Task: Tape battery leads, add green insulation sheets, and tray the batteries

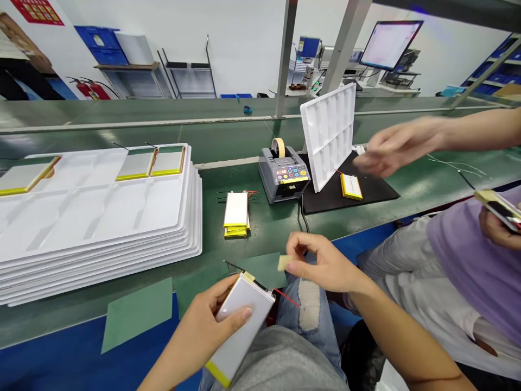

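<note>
My left hand [207, 326] grips a flat silver pouch battery [242, 326] with a yellow-taped end, its thumb lying across the face. Thin black and red wires [285, 297] leave the battery's far end. My right hand [321, 266] is raised just beyond it, apart from the battery. Its thumb and fingertips pinch a small strip of beige tape [284, 263]. Below my hands are my ripped denim jeans [309, 304].
A stack of white trays [101, 244] holds pouch batteries at left. Ahead are stacked batteries [236, 214], a tape dispenser [283, 176], an upright white tray [328, 136] and a black mat [366, 193]. A co-worker's blurred hand [394, 146] reaches across at right; another person [476, 255] holds a battery.
</note>
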Available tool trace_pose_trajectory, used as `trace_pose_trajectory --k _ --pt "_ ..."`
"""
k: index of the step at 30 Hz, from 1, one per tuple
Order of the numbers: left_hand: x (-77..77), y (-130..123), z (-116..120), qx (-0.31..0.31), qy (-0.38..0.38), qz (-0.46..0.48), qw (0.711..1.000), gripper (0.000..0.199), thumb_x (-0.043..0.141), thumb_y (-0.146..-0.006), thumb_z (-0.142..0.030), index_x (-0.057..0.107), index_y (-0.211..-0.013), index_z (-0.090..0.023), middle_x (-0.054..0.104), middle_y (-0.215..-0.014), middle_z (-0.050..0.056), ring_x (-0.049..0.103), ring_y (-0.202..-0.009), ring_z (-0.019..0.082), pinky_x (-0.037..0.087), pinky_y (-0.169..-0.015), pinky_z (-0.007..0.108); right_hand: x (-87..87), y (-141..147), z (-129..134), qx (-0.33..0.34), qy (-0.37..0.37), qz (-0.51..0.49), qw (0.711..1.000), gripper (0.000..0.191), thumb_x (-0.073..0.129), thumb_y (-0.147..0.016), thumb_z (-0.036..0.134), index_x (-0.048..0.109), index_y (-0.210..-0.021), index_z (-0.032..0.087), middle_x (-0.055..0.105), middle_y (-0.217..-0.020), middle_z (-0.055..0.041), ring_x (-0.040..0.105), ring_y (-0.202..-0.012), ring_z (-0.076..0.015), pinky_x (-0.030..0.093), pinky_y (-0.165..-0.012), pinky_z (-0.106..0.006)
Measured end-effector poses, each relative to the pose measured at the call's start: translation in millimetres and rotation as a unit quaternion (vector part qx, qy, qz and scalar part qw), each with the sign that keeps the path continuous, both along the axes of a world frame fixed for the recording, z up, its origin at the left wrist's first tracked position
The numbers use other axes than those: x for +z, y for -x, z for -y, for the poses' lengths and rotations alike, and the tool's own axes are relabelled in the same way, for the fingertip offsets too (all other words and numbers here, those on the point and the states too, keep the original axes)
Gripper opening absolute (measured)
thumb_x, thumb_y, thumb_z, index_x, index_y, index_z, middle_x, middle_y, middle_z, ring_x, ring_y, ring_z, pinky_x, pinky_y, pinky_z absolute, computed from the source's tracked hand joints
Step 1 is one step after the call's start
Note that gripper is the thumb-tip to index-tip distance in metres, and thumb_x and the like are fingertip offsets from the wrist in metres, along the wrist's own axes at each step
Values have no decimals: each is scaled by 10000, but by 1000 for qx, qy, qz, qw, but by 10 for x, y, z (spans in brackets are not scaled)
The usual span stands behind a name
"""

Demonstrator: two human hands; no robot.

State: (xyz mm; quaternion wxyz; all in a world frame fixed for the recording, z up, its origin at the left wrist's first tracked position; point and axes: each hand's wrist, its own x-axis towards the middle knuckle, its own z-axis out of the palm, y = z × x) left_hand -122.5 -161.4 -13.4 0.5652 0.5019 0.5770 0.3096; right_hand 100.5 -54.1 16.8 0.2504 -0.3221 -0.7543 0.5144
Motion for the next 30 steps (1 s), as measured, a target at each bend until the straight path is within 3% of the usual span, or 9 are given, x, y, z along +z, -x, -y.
trace_pose_trajectory --k 3,6,21,24,28,30 --pt "40 49 5 -45 21 35 998 452 620 -817 -400 501 -1214 -219 661 -913 -13 610 -858 164 495 -721 204 48 12 4 100 -23 79 992 245 605 -784 314 432 -676 178 413 -618 53 361 -566 -71 306 -518 -198" --pt "18 68 26 -68 23 34 997 393 643 -804 -357 530 -1161 -239 636 -871 -31 601 -882 172 493 -750 212 44 52 27 156 -81 147 973 262 631 -743 312 416 -672 180 414 -626 62 365 -577 -66 279 -527 -197" --pt "61 25 -20 -101 -13 -53 993 431 616 -813 -339 514 -1229 -291 657 -902 -53 614 -907 171 502 -773 212 8 78 65 180 -150 234 943 286 643 -712 392 449 -676 186 448 -613 69 390 -573 -78 266 -564 -222" --pt "33 41 -11 -89 -24 -75 993 424 616 -809 -374 525 -1211 -274 653 -824 -51 627 -864 174 514 -717 201 -12 76 60 155 -144 244 946 303 651 -710 465 522 -811 210 509 -703 54 447 -620 -98 294 -583 -234" --pt "-16 61 33 -30 -79 -165 983 425 605 -799 -440 545 -1182 -267 683 -885 -41 644 -790 168 513 -631 179 -84 89 142 16 -146 179 973 678 710 -668 471 403 -1232 254 526 -1032 -33 524 -815 -163 403 -696 -293" --pt "-47 60 64 18 -139 -235 962 419 605 -798 -444 550 -1176 -274 691 -937 -41 646 -736 152 499 -579 163 -132 109 225 -74 -202 93 972 540 719 -695 371 468 -1151 228 529 -1024 -51 520 -876 -182 425 -742 -316"
